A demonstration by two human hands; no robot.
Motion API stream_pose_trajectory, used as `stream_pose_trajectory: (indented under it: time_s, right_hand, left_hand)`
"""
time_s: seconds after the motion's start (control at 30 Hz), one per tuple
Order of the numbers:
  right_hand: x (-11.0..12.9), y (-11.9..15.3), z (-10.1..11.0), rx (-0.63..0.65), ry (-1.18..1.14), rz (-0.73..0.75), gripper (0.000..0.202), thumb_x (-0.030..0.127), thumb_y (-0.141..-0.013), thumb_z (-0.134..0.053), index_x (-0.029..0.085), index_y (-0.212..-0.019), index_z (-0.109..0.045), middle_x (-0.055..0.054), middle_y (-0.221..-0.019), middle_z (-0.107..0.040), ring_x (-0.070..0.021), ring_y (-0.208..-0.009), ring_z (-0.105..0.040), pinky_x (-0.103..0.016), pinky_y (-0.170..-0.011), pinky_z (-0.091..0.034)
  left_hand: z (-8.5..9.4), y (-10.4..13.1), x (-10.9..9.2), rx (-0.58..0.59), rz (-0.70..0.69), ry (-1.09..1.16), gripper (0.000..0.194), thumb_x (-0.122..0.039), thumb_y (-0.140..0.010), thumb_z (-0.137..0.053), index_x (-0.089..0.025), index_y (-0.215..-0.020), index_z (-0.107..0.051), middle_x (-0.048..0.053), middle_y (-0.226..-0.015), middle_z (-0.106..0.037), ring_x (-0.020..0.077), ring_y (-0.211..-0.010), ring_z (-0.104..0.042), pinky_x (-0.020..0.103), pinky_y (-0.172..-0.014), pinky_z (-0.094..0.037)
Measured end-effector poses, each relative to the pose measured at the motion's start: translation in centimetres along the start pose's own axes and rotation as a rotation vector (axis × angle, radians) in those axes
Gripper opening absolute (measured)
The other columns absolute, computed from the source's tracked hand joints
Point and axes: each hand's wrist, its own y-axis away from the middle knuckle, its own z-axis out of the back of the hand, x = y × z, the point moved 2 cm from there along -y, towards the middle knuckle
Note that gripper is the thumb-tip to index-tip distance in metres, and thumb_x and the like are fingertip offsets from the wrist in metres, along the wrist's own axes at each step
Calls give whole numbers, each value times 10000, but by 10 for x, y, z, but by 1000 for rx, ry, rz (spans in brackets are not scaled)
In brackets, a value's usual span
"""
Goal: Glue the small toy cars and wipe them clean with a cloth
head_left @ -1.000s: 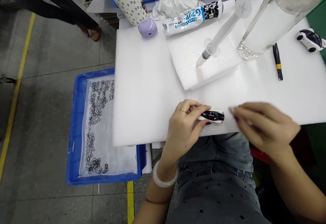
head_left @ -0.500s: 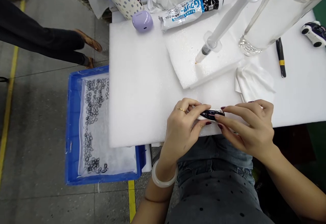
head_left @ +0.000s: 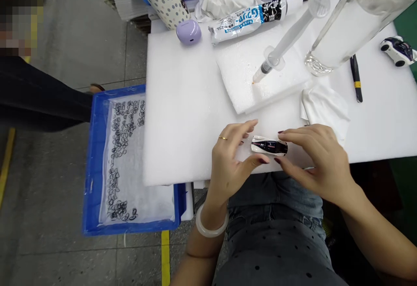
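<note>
A small white toy car (head_left: 269, 146) with a glossy black top is on the white foam board, between my two hands. To its left, my left hand (head_left: 233, 158) is open, its thumb and fingers spread apart from the car. My right hand (head_left: 317, 158) is open around the car's right end, with the thumb on the near side and the index finger on the far side. Whether its thumb touches the car I cannot tell. Beyond the right fingers lies a crumpled white cloth (head_left: 325, 108).
A syringe (head_left: 269, 64) leans with its tip on a raised foam block (head_left: 234, 77). Behind are a glue tube (head_left: 247, 20), a purple case (head_left: 189, 32) and a glass vessel (head_left: 345, 30). Tweezers (head_left: 356, 80) and another toy car (head_left: 397, 51) lie right. A blue tray (head_left: 89, 182) holds several black rings.
Both hands' fingers have spread away from the toy car, and the left hand has let go. The view has shifted slightly. A person's legs at the left have moved.
</note>
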Motion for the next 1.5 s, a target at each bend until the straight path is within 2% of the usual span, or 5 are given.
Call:
stream_pose_trajectory:
  time_s: [0.2, 0.57, 0.9, 1.3, 1.5]
  right_hand:
    - [-9, 1, 8, -125, 90, -74, 328, 210, -931, -630, 240, -1245, -540, -66, -998, -713, -248, -874, -653, -441, -832, -490]
    - [-264, 82, 166, -606, 512, -358, 370, 384, -673, -847, 232, -585, -521, 56, -416, -458, -66, -334, -313, -280, -393, -219]
    - [-236, -16, 110, -413, 507, -353, 411, 438, -828, -709, 108, -1074, -690, -102, -748, -729, -186, -611, -661, -288, -558, -457]
    - [-12, -31, 12, 193, -199, 265, 288, 89, -940, -528, 239, -1133, -680, -65, -1158, -728, -212, -1062, -692, -407, -896, -575]
    - [-30, -86, 11, -169, -363, -117, 232, 312, -864, -698, 195, -1047, -618, -57, -959, -721, -208, -841, -712, -348, -752, -594]
  left_hand:
    - [3, 7, 7, -99, 60, 135, 484, -610, -939, -548, -229, -1203, -685, 55, -1003, -699, 175, -911, -639, 311, -794, -531]
    - [-2, 6, -1, -42, -55, -61, 134, -262, -942, -629, -208, -1033, -711, 32, -966, -745, 165, -874, -692, 319, -784, -595]
    - [-2, 8, -1, -38, -67, -125, 135, -256, -940, -621, -195, -1016, -714, 40, -951, -742, 174, -852, -699, 327, -776, -603]
    - [-15, 20, -9, 68, -121, -231, 663, -86, -903, -578, -272, -1511, -388, 113, -1356, -611, 251, -1251, -616, 426, -1023, -563]
    - [-21, 36, -19, 116, -138, -279, 591, -127, -846, -717, -213, -1402, -536, 131, -1428, -597, 276, -1179, -653, 436, -994, -589]
